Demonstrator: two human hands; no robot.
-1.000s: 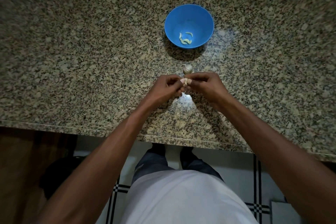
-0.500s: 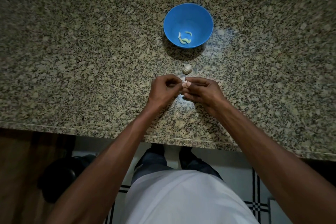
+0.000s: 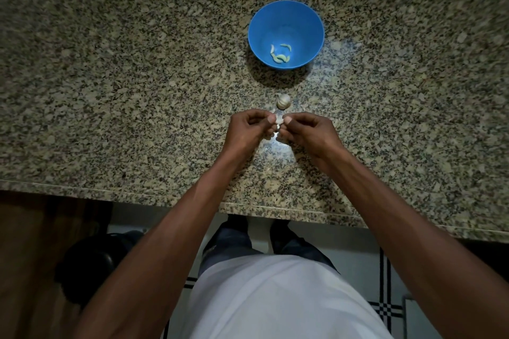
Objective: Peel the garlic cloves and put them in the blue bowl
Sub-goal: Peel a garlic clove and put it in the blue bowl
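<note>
My left hand [image 3: 249,129] and my right hand [image 3: 305,131] meet over the counter and pinch one small pale garlic clove [image 3: 279,120] between their fingertips. Most of the clove is hidden by my fingers. Just beyond my hands a garlic bulb [image 3: 283,101] lies on the granite. Farther back stands the blue bowl [image 3: 303,22], with a few peeled cloves [image 3: 280,57] at its bottom.
The speckled granite counter [image 3: 124,85] stretches wide on both sides, its front edge [image 3: 165,198] near my body. Below it are a tiled floor and a dark round object [image 3: 88,264] at the lower left.
Both hands stayed together on the clove; their fingers shifted slightly around it. The camera view drifted a little, and the bulb and bowl did not move.
</note>
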